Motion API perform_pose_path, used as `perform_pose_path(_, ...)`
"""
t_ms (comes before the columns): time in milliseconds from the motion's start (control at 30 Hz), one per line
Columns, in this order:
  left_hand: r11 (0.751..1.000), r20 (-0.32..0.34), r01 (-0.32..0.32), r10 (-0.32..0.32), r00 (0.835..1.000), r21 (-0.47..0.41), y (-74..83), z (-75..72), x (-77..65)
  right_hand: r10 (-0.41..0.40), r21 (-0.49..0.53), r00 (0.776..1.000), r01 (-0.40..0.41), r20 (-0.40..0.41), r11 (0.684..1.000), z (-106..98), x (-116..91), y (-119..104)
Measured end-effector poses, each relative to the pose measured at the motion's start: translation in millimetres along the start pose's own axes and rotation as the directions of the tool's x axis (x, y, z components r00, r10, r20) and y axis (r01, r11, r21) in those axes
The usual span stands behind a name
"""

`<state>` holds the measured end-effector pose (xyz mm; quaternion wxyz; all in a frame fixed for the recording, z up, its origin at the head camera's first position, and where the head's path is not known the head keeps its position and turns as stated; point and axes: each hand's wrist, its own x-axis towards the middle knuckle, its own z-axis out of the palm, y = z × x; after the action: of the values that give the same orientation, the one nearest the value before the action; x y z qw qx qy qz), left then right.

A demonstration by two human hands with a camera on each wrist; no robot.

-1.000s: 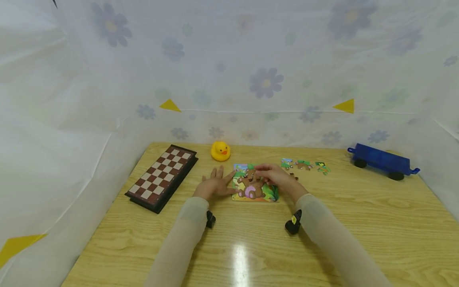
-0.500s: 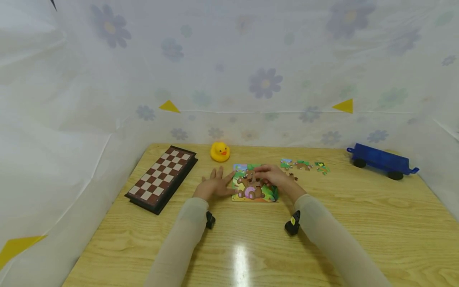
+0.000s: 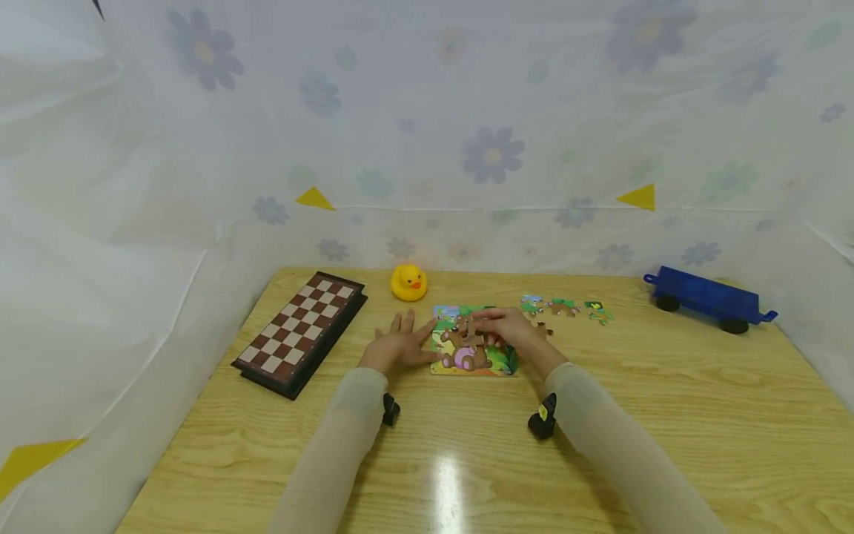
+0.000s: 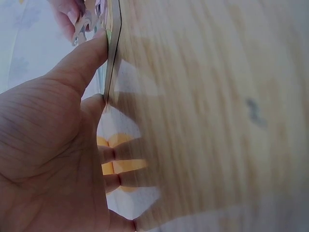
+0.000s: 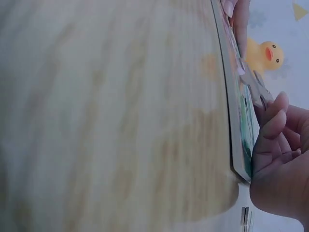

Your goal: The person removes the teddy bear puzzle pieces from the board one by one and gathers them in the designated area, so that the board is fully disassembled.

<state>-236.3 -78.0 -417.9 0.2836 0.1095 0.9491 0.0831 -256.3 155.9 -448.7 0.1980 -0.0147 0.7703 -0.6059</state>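
A jigsaw puzzle (image 3: 463, 361) with a bear picture lies flat on the wooden table. My left hand (image 3: 399, 348) rests on the table with fingers spread, its thumb and index finger touching the puzzle's left edge. From the right, my right hand (image 3: 512, 330) reaches over the puzzle and covers part of its upper right. Between its thumb and fingers it pinches a puzzle piece (image 5: 257, 86), tilted close over the picture in the right wrist view. The same piece (image 4: 87, 22) shows beyond the left thumb in the left wrist view.
Several loose puzzle pieces (image 3: 563, 306) lie behind and right of the puzzle. A yellow rubber duck (image 3: 409, 283) stands behind the left hand. At the left is a folded chessboard (image 3: 300, 326); a blue toy wagon (image 3: 707, 297) stands at the back right.
The pinched piece has tilted and shifted slightly over the puzzle as the right hand's fingers move a little. The left hand stays in place.
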Motion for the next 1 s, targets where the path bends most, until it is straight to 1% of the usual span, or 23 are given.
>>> perform_pose_path(400, 1.0, -0.001, 0.001, -0.001, 1.0, 0.002, 0.1, -0.4, -0.5, 0.013, 0.114, 0.998, -0.007, -0.057, 0.994, -1.5, -2.1, 1.0)
perform_pose_path(567, 1.0, -0.004, -0.003, 0.003, 1.0, -0.001, 0.0, -0.1, -0.6, 0.046, 0.174, 0.997, -0.034, -0.066, 0.984, -5.0, -2.3, 0.8)
perform_pose_path(633, 1.0, -0.005, -0.005, 0.005, 1.0, -0.004, -0.1, 0.4, -0.2, 0.058, 0.19, 0.996, -0.044, -0.069, 0.981, -8.3, -3.1, 1.3)
perform_pose_path(700, 1.0, -0.006, -0.006, 0.006, 1.0, -0.008, 0.1, 0.7, -0.1, 0.052, 0.18, 0.996, -0.038, -0.073, 0.983, -13.3, -4.3, 2.2)
perform_pose_path(867, 1.0, -0.004, -0.003, 0.003, 1.0, -0.016, 0.3, -0.1, -0.3, 0.006, 0.135, 0.995, 0.007, -0.097, 0.991, -31.2, -11.6, 4.7)
perform_pose_path(933, 1.0, -0.003, -0.003, 0.003, 1.0, -0.014, 0.0, -0.5, -0.6, -0.009, 0.142, 0.995, 0.024, -0.102, 0.99, -39.3, -15.1, 6.6)
perform_pose_path(1000, 1.0, -0.004, -0.004, 0.004, 1.0, -0.013, -0.4, -0.5, -0.5, -0.011, 0.17, 0.993, 0.031, -0.119, 0.985, -47.0, -18.5, 9.0)
